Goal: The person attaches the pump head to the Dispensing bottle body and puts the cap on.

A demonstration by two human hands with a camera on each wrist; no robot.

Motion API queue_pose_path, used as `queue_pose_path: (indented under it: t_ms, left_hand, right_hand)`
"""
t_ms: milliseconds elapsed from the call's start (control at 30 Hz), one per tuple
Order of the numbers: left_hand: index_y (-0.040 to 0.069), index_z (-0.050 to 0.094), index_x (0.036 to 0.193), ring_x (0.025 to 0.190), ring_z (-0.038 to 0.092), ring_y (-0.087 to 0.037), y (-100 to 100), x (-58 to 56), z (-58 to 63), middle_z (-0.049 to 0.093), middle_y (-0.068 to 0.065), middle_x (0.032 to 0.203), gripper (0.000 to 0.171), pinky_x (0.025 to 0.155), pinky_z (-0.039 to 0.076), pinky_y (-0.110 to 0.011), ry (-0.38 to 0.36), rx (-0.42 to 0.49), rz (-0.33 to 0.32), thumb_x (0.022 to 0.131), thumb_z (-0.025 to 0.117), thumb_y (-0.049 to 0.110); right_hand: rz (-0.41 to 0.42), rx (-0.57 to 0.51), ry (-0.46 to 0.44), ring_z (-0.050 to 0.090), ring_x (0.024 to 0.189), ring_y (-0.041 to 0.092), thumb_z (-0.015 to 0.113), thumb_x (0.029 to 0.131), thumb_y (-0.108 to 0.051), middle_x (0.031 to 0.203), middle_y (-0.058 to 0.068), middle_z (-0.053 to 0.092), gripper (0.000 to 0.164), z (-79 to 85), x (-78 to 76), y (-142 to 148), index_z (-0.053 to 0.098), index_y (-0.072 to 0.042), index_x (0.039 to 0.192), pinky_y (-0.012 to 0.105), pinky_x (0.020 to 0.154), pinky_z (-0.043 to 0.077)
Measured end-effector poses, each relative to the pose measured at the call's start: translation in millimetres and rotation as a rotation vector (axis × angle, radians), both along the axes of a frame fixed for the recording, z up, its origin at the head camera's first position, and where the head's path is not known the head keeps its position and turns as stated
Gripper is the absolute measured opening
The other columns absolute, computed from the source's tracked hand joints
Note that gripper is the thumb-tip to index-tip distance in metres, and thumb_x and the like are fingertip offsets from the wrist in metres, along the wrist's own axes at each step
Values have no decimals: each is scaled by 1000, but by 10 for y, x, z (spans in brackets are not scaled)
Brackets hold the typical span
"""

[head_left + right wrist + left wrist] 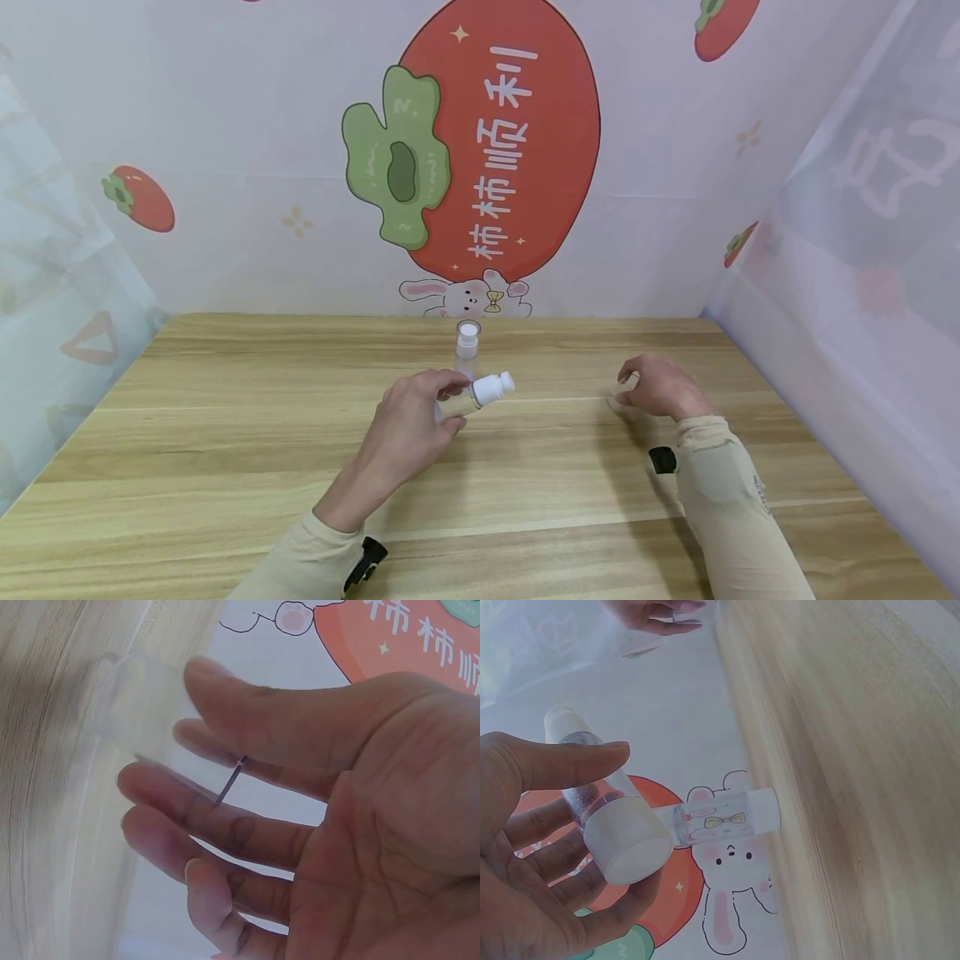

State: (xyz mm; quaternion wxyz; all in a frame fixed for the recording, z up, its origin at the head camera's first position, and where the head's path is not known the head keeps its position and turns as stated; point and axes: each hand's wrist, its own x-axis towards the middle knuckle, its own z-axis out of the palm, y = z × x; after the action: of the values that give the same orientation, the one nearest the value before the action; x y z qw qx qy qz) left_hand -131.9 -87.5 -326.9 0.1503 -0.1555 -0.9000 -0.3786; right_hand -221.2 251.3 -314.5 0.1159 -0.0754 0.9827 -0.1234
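My left hand grips a small clear pump bottle above the table, tilted with its white pump head pointing up to the right. In the left wrist view, the thumb and fingers curl round the bottle, and its white base faces the camera. Farther right, my right hand pinches a clear plastic cap low over the table. The cap looks blurred and see-through, so its outline is faint. A second pump bottle stands upright behind the left hand, with a clear cap over its white pump.
The wooden table runs back to a wall covering printed with a large persimmon and a rabbit. Similar printed sheets hang along the left and right sides. A dark strap piece shows at each wrist.
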Motion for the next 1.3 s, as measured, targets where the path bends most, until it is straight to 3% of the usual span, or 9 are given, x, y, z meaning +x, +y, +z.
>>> queue_pose_path:
  t_ms: [167, 433, 933, 1300]
  left_hand:
    - [5, 75, 109, 91, 70, -22, -1, -1, 2, 75, -8, 101, 41, 80, 55, -45, -5, -3, 2, 71, 87, -5]
    - [5, 75, 110, 91, 70, -22, -3, -3, 5, 75, -8, 102, 42, 80, 55, -45, -5, -2, 3, 71, 87, -5]
    - [5, 75, 109, 91, 70, -22, -8, 1, 7, 75, -8, 102, 42, 80, 55, -45, -5, 4, 1, 71, 87, -5]
    - [4, 74, 110, 92, 70, -22, -3, 2, 18, 75, -8, 103, 43, 82, 55, -45, -12, 11, 2, 71, 88, -4]
  right_hand:
    - [-2, -14, 6, 65, 100, 33, 77, 90, -24, 116, 18, 69, 38, 9, -3, -17, 67, -4, 122, 65, 84, 46]
    - [42, -110, 29, 69, 88, 26, 74, 93, -20, 101, 15, 72, 40, 20, 10, -53, 65, 1, 125, 48, 75, 54]
    - [86, -174, 118, 68, 85, 20, 73, 94, -22, 92, 4, 72, 38, 31, -3, -131, 66, -2, 126, 47, 78, 54]
    - [145, -278, 174, 70, 90, 21, 73, 95, -21, 96, 4, 74, 34, 52, 30, -182, 68, -7, 126, 44, 77, 55]
